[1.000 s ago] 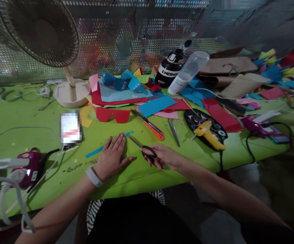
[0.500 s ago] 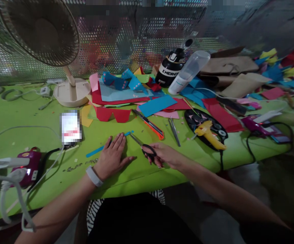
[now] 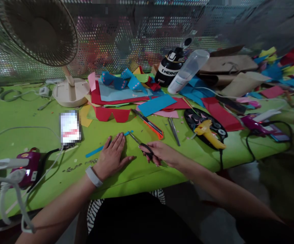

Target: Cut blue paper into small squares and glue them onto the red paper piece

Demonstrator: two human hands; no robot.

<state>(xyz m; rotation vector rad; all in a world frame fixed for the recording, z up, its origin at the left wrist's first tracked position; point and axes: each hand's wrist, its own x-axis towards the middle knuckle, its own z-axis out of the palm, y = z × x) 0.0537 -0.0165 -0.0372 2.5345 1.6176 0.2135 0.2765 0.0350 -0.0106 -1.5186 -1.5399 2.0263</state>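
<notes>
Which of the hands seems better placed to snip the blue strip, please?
Probably the right hand: it holds the scissors, blades at the blue strip's right end, while the left hand lies flat over the strip.

From here I see plain black clothing (image 3: pixel 139 220), a dark sleeve (image 3: pixel 258 228) leaving the right forearm bare, and a smooth, pale grey band (image 3: pixel 94 176), slim and rounded, around the left wrist.

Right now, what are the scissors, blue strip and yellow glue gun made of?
Scissors: greyish, shiny blades, probably metal; smooth black handles, likely plastic. Blue strip: thin, flat, matte; paper or card, perhaps. Yellow glue gun: smooth, moulded-looking body, probably plastic.
</notes>
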